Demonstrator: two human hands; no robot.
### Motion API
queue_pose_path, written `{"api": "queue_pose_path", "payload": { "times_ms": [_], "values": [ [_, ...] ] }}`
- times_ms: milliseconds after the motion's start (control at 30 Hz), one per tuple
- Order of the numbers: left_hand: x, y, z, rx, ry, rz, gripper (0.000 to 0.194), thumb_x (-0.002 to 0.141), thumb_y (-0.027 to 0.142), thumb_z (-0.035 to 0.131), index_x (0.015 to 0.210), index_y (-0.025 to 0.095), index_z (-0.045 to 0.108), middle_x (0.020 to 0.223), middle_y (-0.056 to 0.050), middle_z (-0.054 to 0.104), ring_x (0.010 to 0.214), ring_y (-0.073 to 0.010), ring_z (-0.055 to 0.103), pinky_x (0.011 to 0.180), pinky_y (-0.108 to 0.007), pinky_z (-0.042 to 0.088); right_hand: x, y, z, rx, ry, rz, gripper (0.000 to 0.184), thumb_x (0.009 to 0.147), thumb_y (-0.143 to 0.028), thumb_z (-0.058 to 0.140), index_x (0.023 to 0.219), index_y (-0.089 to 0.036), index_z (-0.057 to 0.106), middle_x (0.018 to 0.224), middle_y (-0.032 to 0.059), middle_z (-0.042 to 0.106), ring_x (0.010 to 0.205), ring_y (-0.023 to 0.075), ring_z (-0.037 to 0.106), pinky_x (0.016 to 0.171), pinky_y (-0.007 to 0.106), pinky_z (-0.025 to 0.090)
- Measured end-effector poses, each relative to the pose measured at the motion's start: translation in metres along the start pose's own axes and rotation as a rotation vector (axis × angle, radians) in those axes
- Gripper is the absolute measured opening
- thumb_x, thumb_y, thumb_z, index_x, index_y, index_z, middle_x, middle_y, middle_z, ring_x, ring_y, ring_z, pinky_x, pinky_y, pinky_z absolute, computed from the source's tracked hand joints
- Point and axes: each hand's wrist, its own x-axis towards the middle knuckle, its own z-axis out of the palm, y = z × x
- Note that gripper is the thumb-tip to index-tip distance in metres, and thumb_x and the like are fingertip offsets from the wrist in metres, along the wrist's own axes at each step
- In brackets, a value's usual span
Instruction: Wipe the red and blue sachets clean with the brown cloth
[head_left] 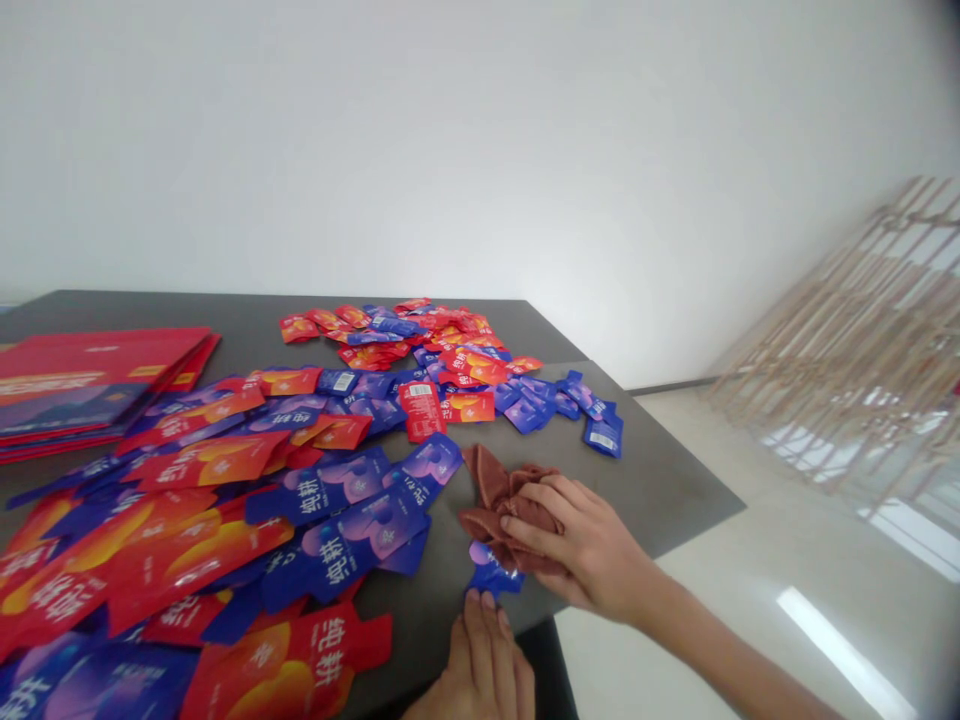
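My right hand (581,540) rests on a crumpled reddish-brown cloth (502,490) near the table's right front edge, fingers curled over it and pressing it down. Under the cloth lies a small blue pouch (491,575). My left hand (480,660) comes in from the bottom, fingers held together, fingertips touching the pouch's near edge. Several blue pouches with white characters (352,520) lie just left of the cloth.
The dark grey table (675,480) is strewn with several red and blue pouches (420,350), large ones at the front left, small ones further back. A stack of flat red cartons (82,385) sits far left. A wooden rack (862,350) leans at right.
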Motion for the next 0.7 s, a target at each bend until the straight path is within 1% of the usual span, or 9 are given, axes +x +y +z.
{"api": "queue_pose_path", "payload": {
  "times_ms": [100,200,267,367,500,600,700],
  "values": [
    [-0.001,0.0,0.0,0.007,0.004,0.015,0.023,0.094,0.023,0.059,0.104,0.004,0.068,0.094,-0.019,0.08,0.084,-0.0311,0.079,0.079,-0.042,0.054,-0.001,0.01,-0.001,0.018,-0.006,0.075,0.045,0.097,-0.036,0.064,0.141,-0.027,0.064,0.139,0.0143,0.06,0.125,0.0326,0.055,0.101,0.051,0.051],
    [0.001,0.0,-0.003,0.007,0.017,-0.006,0.021,0.092,0.019,0.061,0.103,0.003,0.068,0.092,-0.019,0.08,0.083,-0.0307,0.079,0.077,-0.04,0.055,-0.002,0.019,0.0,0.055,0.022,0.131,0.04,0.099,-0.035,0.062,0.138,-0.027,0.066,0.137,0.0136,0.061,0.119,0.0297,0.058,0.095,0.046,0.054],
    [0.002,0.0,-0.006,0.01,-0.015,-0.016,0.02,0.092,0.017,0.062,0.104,0.003,0.068,0.094,-0.019,0.08,0.085,-0.0302,0.08,0.078,-0.04,0.055,-0.002,0.023,0.002,0.084,0.062,0.159,0.037,0.1,-0.034,0.062,0.136,-0.027,0.068,0.136,0.0132,0.061,0.115,0.0281,0.06,0.093,0.044,0.055],
    [0.003,0.0,-0.009,0.015,-0.07,-0.012,0.021,0.095,0.021,0.065,0.107,0.004,0.068,0.098,-0.018,0.081,0.089,-0.0298,0.08,0.083,-0.041,0.056,-0.001,0.025,0.004,0.086,0.092,0.201,0.036,0.098,-0.029,0.062,0.133,-0.026,0.069,0.136,0.0133,0.062,0.115,0.028,0.061,0.093,0.044,0.056],
    [0.005,0.0,-0.009,0.028,-0.03,-0.051,0.021,0.093,0.022,0.07,0.103,0.003,0.068,0.095,-0.02,0.08,0.088,-0.0319,0.079,0.081,-0.041,0.056,0.004,0.024,0.003,0.04,0.045,0.276,0.035,0.098,-0.026,0.063,0.132,-0.025,0.071,0.133,0.0131,0.064,0.113,0.0286,0.06,0.095,0.045,0.056],
    [0.005,-0.001,-0.008,0.017,-0.018,-0.047,0.017,0.091,0.017,0.066,0.102,0.004,0.068,0.094,-0.019,0.08,0.087,-0.0317,0.079,0.079,-0.04,0.056,0.008,0.027,-0.001,-0.007,-0.016,0.355,0.033,0.1,-0.026,0.059,0.13,-0.025,0.073,0.128,0.0127,0.065,0.112,0.0279,0.061,0.097,0.046,0.054],
    [0.001,-0.002,-0.003,-0.001,-0.011,-0.033,0.017,0.09,0.014,0.063,0.103,0.004,0.068,0.094,-0.018,0.08,0.087,-0.0299,0.079,0.079,-0.038,0.055,0.01,0.037,-0.004,0.024,-0.021,0.424,0.03,0.102,-0.025,0.055,0.123,-0.024,0.075,0.124,0.0115,0.067,0.112,0.0263,0.063,0.098,0.044,0.053]
  ]
}}
